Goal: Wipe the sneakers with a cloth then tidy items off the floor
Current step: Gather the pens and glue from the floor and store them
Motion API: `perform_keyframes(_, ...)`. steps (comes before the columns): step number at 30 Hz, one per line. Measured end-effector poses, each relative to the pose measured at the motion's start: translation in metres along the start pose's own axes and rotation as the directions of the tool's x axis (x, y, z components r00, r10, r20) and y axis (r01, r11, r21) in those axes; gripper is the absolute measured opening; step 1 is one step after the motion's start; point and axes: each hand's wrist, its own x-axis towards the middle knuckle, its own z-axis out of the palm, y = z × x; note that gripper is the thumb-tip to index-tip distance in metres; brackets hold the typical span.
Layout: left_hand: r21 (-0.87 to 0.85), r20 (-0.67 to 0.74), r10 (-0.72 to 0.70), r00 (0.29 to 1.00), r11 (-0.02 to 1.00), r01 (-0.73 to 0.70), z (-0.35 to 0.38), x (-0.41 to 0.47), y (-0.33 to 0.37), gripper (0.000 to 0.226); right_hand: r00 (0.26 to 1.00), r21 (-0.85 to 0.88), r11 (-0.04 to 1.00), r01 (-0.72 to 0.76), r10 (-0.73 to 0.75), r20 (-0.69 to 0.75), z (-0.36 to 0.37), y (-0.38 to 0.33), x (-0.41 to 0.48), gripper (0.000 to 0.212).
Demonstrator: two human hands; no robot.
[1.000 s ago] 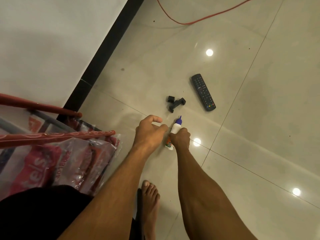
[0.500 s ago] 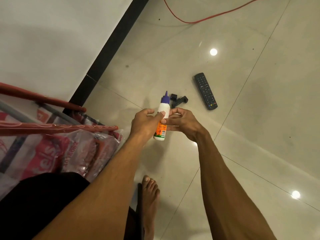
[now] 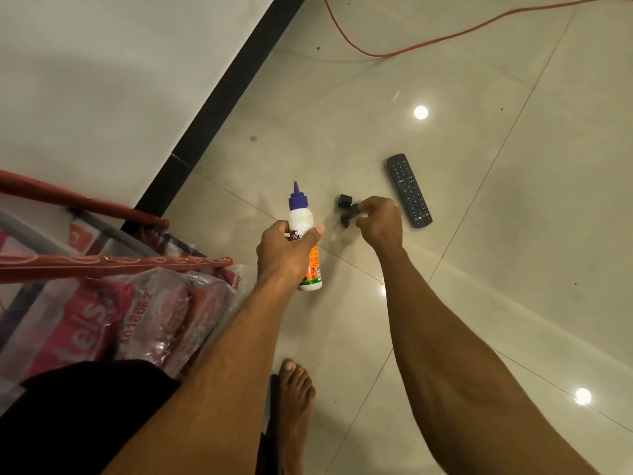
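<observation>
Left hand (image 3: 284, 248) grips white glue bottle (image 3: 300, 217) round its middle, purple nozzle pointing away from the wrist. Right hand (image 3: 380, 222), just beside it, fingers curled, pinching small black piece (image 3: 345, 202) on the floor tiles (image 3: 513, 303). Black remote (image 3: 409, 190) lies just beyond the right hand's knuckles. Red-printed plastic bags (image 3: 102, 313) sit outboard of the left forearm. Bare foot (image 3: 296, 406) between both forearms. Orange cable (image 3: 411, 49) far ahead of both hands.

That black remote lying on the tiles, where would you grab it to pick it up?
Pinch the remote across its narrow width near the middle, coming straight down from above. It lies flat on the floor, buttons up, long and thin, with both long edges free.
</observation>
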Motion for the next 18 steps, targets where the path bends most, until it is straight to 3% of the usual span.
perform_keyframes(3, 0.001, 0.019, -0.018, 1.000, 1.000, 0.018, 0.003, 0.000, 0.001, 0.040, 0.994, -0.231, 0.968, 0.101, -0.087, 0.072, 0.002, -0.001, 0.014, 0.046)
perform_keyframes(8, -0.010, 0.021, -0.024, 0.999, 1.000, 0.024, 0.006, 0.002, -0.001, 0.039, 0.966, -0.415, 0.877, 0.240, -0.175, 0.190, 0.006, -0.004, 0.029, 0.054)
perform_keyframes(13, -0.037, 0.011, -0.009, 1.000, 0.999, 0.010, 0.007, 0.004, 0.001, 0.036, 0.898, -0.610, 0.661, 0.437, -0.274, 0.345, 0.019, 0.007, 0.036, 0.056)
perform_keyframes(15, -0.040, 0.017, -0.013, 1.000, 0.999, 0.013, 0.008, 0.005, 0.002, 0.036, 0.903, -0.677, 0.597, 0.430, -0.288, 0.320, 0.027, 0.014, 0.033, 0.054)
perform_keyframes(18, -0.033, 0.017, -0.014, 1.000, 0.999, 0.015, 0.008, 0.004, 0.004, 0.034, 0.946, -0.656, 0.682, 0.324, -0.213, 0.246, 0.039, 0.027, 0.020, 0.047)
